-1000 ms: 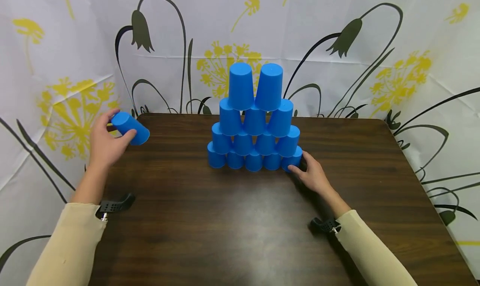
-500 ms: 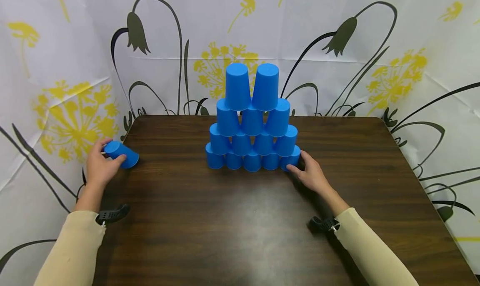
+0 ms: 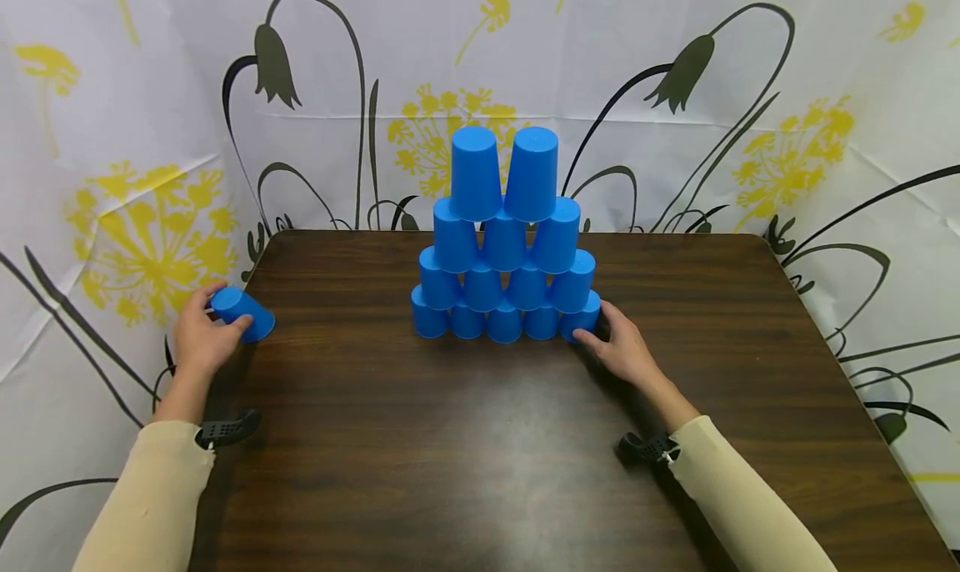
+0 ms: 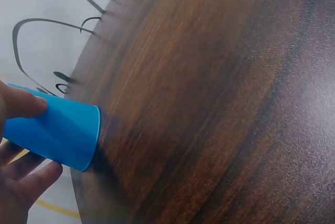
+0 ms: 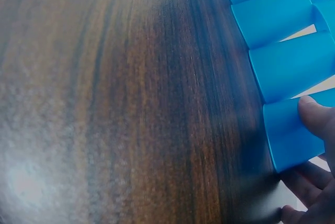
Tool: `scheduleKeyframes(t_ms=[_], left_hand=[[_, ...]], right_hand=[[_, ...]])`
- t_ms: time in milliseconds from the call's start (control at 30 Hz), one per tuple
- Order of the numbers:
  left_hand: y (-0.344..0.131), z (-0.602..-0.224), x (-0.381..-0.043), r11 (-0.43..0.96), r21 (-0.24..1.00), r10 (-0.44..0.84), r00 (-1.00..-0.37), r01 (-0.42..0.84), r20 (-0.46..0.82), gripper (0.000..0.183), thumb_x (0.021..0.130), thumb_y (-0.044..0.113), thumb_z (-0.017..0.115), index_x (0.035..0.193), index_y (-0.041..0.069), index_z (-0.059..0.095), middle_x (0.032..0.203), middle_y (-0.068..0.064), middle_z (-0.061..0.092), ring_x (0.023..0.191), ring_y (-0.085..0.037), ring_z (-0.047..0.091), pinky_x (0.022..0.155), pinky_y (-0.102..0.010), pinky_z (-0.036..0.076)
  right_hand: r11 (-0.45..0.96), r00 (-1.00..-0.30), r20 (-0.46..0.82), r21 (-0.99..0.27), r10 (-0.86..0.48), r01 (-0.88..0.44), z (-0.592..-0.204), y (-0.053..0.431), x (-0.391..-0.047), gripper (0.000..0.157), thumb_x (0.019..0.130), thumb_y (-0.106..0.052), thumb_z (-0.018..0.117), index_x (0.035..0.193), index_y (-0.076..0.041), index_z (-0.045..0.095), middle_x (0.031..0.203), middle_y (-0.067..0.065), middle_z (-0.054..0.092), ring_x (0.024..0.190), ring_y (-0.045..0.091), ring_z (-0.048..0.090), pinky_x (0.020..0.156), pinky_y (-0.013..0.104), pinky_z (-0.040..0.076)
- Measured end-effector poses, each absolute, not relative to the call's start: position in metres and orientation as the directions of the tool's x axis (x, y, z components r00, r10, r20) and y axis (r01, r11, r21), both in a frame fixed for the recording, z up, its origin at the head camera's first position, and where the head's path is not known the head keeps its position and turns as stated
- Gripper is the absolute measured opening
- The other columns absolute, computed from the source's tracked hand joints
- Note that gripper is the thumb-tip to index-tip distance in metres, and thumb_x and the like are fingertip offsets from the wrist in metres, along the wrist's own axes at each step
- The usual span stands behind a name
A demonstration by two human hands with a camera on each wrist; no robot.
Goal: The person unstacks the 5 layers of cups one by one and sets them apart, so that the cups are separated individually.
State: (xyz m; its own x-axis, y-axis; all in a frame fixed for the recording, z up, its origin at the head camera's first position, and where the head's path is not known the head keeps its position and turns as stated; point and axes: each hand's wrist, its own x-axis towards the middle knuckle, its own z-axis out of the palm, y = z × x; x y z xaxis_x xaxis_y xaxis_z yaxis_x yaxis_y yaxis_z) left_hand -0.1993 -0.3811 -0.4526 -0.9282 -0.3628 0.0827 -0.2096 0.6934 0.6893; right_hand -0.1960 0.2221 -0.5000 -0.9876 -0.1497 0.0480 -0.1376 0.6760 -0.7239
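Note:
At the table's left edge my left hand [image 3: 201, 337] grips a blue cup [image 3: 251, 315], thumb on one side and fingers on the other. This cup is mouth down, its rim close over the wood in the left wrist view. In the middle of the table rises a pyramid of upside-down blue cups [image 3: 505, 243], with two on top, three below them and wider rows beneath. My right hand [image 3: 626, 351] holds the bottom row's right-end cup [image 5: 288, 132], its thumb on the front and its other fingers round the outer side.
The brown wooden table [image 3: 450, 439] reaches back to a white cloth [image 3: 637, 22] with printed flowers, which also hangs along both sides. Black straps [image 3: 228, 429] sit at the wrists, below beige sleeves [image 3: 146, 493].
My left hand has lowered its cup toward the table's left edge and come slightly nearer. It has barely moved in the last half second. My right hand stays at the bottom cup.

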Motion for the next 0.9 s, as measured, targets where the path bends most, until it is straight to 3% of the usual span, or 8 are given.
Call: scheduleKeyframes(t_ms=[567, 733, 900], left_hand=[[-0.383, -0.458, -0.199, 0.688, 0.691, -0.370, -0.926, -0.223, 0.070, 0.080, 0.092, 0.015, 0.066, 0.156, 0.006, 0.018, 0.152, -0.032, 0.028, 0.131, -0.054, 0.035, 0.101, -0.070, 0.033], [-0.378, -0.445, -0.202, 0.721, 0.685, -0.377, -0.890, -0.108, 0.257, 0.081, 0.084, 0.004, 0.065, 0.155, 0.010, 0.025, 0.147, -0.025, 0.037, 0.133, -0.044, 0.037, 0.106, -0.062, 0.032], [-0.351, -0.411, -0.207, 0.773, 0.623, -0.304, -0.792, 0.120, 0.530, 0.075, 0.075, -0.004, 0.054, 0.147, 0.012, 0.043, 0.137, -0.021, 0.047, 0.126, -0.037, 0.042, 0.097, -0.052, 0.036]], right_hand=[[0.670, -0.985, 0.074, -0.725, -0.158, -0.162, -0.502, 0.223, -0.196, 0.066, 0.094, -0.034, 0.067, 0.144, -0.002, 0.040, 0.142, 0.022, 0.048, 0.130, 0.042, 0.045, 0.106, 0.060, 0.035], [0.670, -0.985, 0.070, -0.725, -0.159, -0.160, -0.503, 0.223, -0.197, 0.065, 0.094, -0.033, 0.067, 0.144, -0.003, 0.040, 0.142, 0.021, 0.048, 0.131, 0.040, 0.045, 0.107, 0.060, 0.035], [0.672, -0.986, 0.067, -0.725, -0.155, -0.155, -0.503, 0.223, -0.196, 0.064, 0.094, -0.034, 0.067, 0.144, -0.003, 0.041, 0.142, 0.021, 0.048, 0.131, 0.040, 0.045, 0.107, 0.059, 0.035]])
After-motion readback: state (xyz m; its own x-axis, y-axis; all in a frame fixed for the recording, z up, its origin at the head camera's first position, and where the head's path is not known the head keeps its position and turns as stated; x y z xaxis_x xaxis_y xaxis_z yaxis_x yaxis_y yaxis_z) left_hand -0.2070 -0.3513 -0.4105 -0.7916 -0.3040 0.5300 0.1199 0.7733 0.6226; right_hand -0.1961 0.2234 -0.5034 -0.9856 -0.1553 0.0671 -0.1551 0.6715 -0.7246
